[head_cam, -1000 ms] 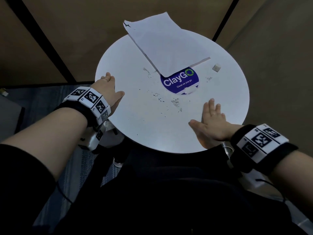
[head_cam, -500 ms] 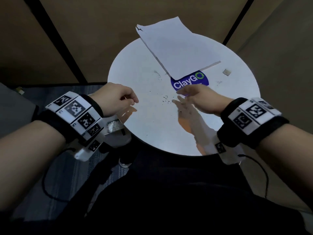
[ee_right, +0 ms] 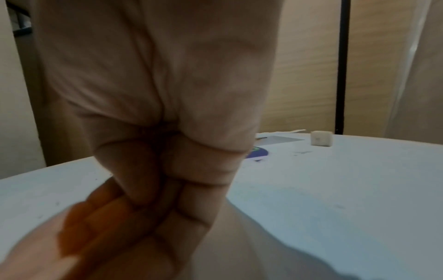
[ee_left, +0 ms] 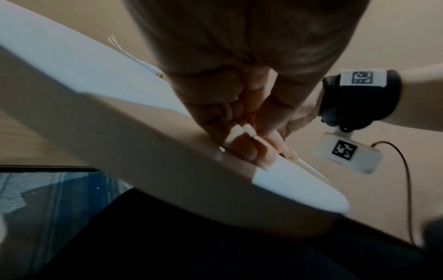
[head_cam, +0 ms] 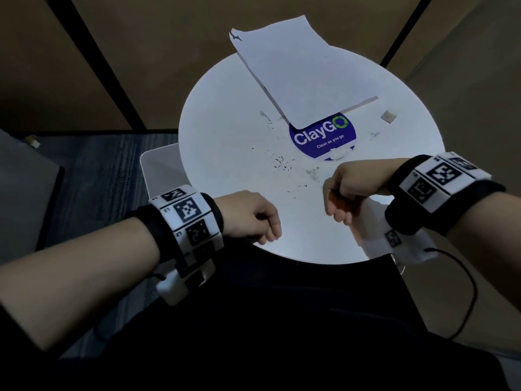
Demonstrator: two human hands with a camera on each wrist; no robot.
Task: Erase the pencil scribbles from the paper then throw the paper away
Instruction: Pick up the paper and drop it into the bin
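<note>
The white paper (head_cam: 298, 77) lies on the far side of the round white table (head_cam: 225, 131), its far end hanging over the rim, with a small dark mark at its far left corner. A small white eraser (head_cam: 388, 117) (ee_right: 321, 138) sits right of it. My left hand (head_cam: 253, 218) is at the table's near edge, fingers (ee_left: 223, 113) curled down and touching the top, holding nothing I can see. My right hand (head_cam: 349, 187) hovers low over the near right part, its fingers (ee_right: 199, 166) folded into a fist.
Dark eraser crumbs (head_cam: 282, 165) are scattered mid-table near a blue ClayGo sticker (head_cam: 321, 136). A white bin (head_cam: 160, 170) stands on the blue carpet just left of the table. Brown wall panels rise behind. My dark-clothed lap is under the near edge.
Both hands lay flat on the table a second ago and are now curled. The left moved from the left rim to the near edge; the right swept left, then drew back right.
</note>
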